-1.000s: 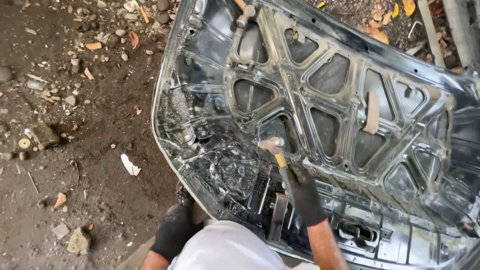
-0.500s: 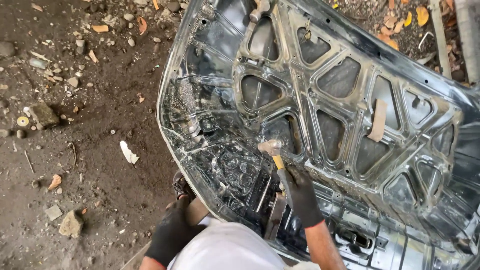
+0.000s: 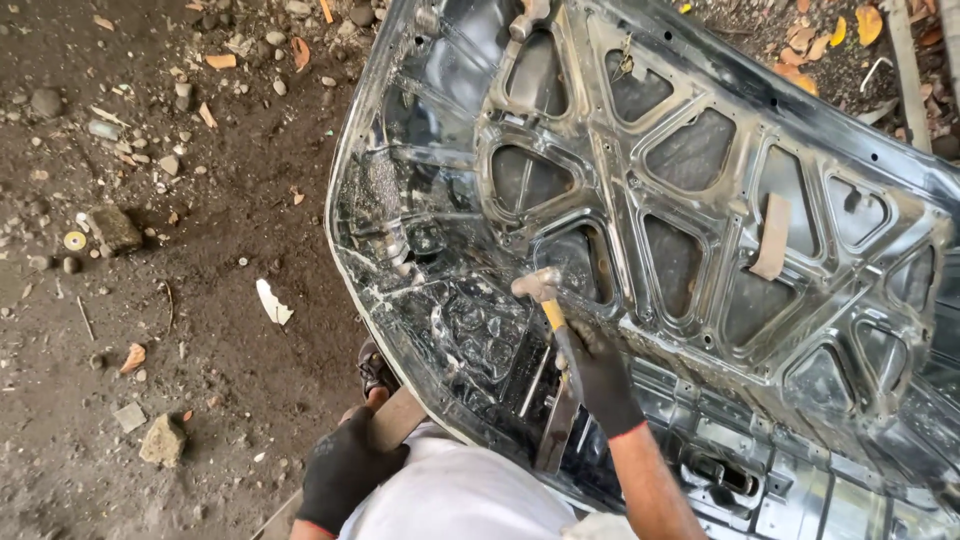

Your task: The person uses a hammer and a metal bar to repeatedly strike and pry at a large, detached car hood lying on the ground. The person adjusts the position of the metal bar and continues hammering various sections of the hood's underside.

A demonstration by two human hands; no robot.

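A large dark car hood panel (image 3: 700,200) lies underside up, its ribbed frame full of triangular cut-outs. My right hand (image 3: 598,376), in a black glove, grips the yellow handle of a hammer (image 3: 540,288) whose metal head rests on the panel near a cut-out. My left hand (image 3: 345,468), also black-gloved, holds a flat brownish wooden block (image 3: 398,418) against the panel's near edge. A crumpled, dented area of sheet metal (image 3: 465,335) lies just left of the hammer head.
Bare dirt ground (image 3: 150,300) with stones, scraps and dry leaves spreads to the left. A second hammer head (image 3: 530,15) rests at the panel's far edge. A tan strip (image 3: 773,235) lies on the frame at right. White cloth (image 3: 460,495) covers my lap.
The view has drifted so the panel sits slightly further right and lower. The hammer head stays by the same cut-out; both hands keep their grips.
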